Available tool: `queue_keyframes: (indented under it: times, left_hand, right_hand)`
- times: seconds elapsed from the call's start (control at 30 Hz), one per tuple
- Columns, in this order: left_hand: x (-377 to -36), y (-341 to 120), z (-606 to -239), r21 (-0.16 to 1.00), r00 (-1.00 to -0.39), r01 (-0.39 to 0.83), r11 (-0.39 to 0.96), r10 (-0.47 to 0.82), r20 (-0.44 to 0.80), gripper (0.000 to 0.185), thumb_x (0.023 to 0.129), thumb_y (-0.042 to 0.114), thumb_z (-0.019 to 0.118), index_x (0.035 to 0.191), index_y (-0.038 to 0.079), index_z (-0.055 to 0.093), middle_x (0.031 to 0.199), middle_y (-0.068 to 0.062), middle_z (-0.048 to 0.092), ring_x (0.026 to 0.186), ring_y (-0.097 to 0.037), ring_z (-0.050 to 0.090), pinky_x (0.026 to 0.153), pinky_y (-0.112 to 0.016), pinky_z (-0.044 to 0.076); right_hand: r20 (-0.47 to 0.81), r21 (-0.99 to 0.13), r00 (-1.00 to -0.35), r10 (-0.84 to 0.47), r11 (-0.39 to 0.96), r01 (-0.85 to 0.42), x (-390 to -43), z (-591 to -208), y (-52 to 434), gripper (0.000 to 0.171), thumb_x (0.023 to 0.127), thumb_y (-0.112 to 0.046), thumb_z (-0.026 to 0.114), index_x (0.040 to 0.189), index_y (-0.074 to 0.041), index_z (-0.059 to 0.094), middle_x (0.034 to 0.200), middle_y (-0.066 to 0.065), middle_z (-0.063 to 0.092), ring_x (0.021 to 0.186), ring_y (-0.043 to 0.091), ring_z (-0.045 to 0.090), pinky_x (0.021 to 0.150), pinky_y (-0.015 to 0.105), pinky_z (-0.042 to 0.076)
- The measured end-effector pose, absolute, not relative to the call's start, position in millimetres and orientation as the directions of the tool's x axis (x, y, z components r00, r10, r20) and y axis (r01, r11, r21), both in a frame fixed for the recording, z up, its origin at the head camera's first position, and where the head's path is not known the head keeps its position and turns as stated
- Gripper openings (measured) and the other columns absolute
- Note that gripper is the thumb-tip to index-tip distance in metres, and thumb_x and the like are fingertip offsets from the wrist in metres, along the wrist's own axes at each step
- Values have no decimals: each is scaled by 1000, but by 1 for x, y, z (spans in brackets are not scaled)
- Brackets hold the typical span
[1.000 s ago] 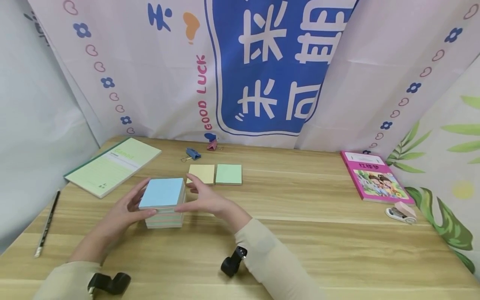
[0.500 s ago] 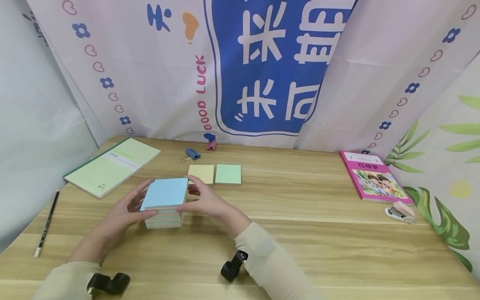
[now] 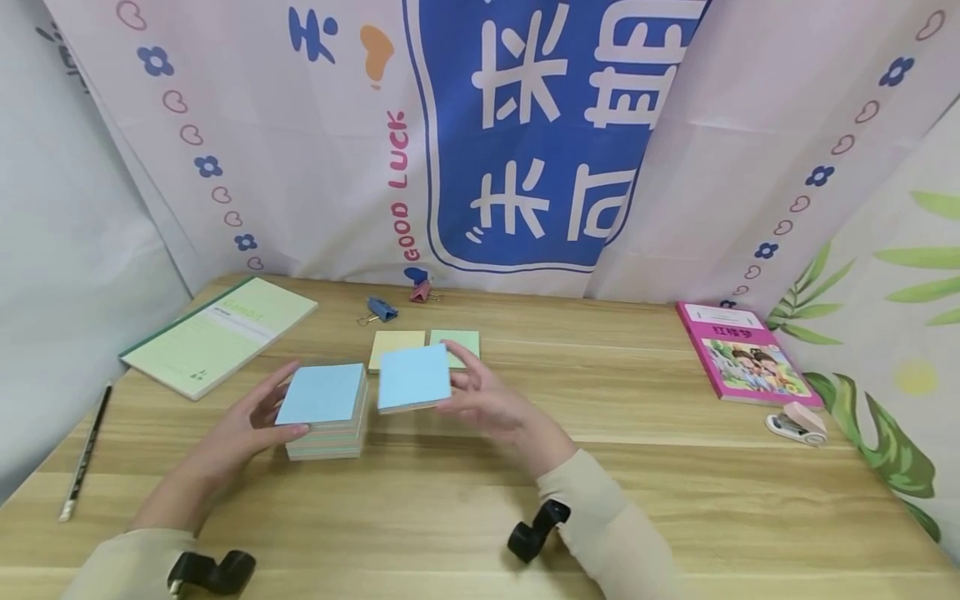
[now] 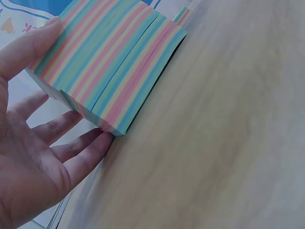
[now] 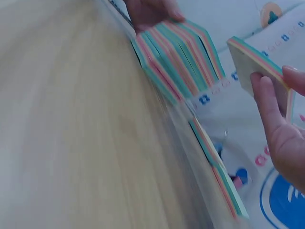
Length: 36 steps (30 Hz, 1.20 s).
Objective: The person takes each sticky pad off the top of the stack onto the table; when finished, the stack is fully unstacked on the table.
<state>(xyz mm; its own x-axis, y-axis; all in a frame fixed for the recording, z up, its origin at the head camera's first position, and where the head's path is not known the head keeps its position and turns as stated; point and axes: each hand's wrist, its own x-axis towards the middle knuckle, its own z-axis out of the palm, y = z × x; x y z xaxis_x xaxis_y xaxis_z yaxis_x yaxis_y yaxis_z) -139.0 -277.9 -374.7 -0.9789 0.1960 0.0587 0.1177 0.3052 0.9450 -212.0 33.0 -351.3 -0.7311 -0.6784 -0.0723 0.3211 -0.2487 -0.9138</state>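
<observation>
Right hand (image 3: 495, 407): its grip is narrow, thumb and fingers pinching a thin square paper pad with a light-blue top (image 3: 415, 377) by its right side.
Thin pad: raised off the bench, with pink, green and cream layers along its edge.
Left hand (image 3: 240, 427): its grip is set round the left side of a tall square paper stack with a light-blue top and striped edges (image 3: 322, 396), thumb on the front face.
Tall stack: standing on the wood-grain bench (image 3: 450, 521), apart from the thin pad.
Flat pads: a pale-yellow square pad (image 3: 392, 339) and a mint-green square pad (image 3: 459, 337), side by side behind the thin pad, partly hidden.
Clips: one blue metal (image 3: 382, 309), one pink (image 3: 421, 291), farther back.
Left edge: light-green notebook (image 3: 217, 333); black pencil (image 3: 88, 454).
Right edge: pink-covered book (image 3: 746, 350); pink-and-white stapler (image 3: 798, 423) just in front.
</observation>
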Motion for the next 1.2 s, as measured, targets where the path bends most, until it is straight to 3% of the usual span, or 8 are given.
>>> queue_keyframes:
  times: [0.3,0.53,0.87,1.2]
  left_hand:
    - [-140,-277,-375,949,-980,104,297,193,47,78,79,10,61,139,28,14,136,-28,10,121,-47,11,93,-58,11]
    - [-139,-278,-375,947,-981,105,303,186,50,78,79,10,61,139,26,13,136,-29,8,120,-48,10,92,-59,11]
    - [-141,-276,-377,947,-980,100,306,195,40,78,79,11,61,139,29,14,136,-29,9,120,-47,11,93,-59,12]
    - [-140,-278,-378,943,-981,112,314,187,55,78,79,10,61,139,28,14,136,-29,10,120,-47,12,92,-59,12]
  right_hand:
    - [-90,-897,-795,-600,-298,327,-245,-360,101,84,76,21,39,140,-20,2,131,26,23,80,19,57,82,30,42]
    - [-128,-889,-821,-557,-303,344,-276,-369,130,86,76,23,37,140,-22,0,136,24,14,83,22,57,79,27,44]
    - [-215,-905,-827,-520,-213,368,-304,-386,142,88,77,23,38,139,-24,-3,138,24,12,88,21,56,81,29,43]
    - [-264,-923,-821,-507,-114,367,-309,-389,134,91,76,22,43,139,-27,1,139,22,7,93,24,54,83,31,42]
